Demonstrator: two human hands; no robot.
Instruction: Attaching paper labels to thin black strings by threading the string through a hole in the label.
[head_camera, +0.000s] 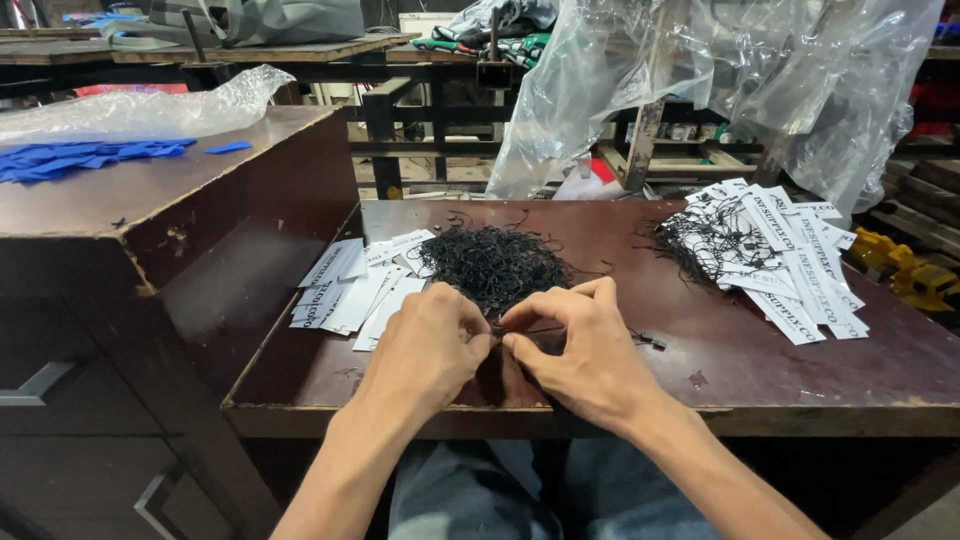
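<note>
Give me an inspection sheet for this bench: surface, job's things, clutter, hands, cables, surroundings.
Surface: dark wooden table, worn and scuffed, edges chipped.
Job's things: heap of black strings at centre; one black string pinched between both hands; plain white tags stacked to its left; strung white tags piled at right.
Clutter: one loose black fastener near the right hand.
Hands: left hand and right hand meet fingertip to fingertip, both shut on the string.
Cables: nothing seen.
Surroundings: raised side bench with blue pieces; clear plastic bags hanging behind; yellow object far right.
</note>
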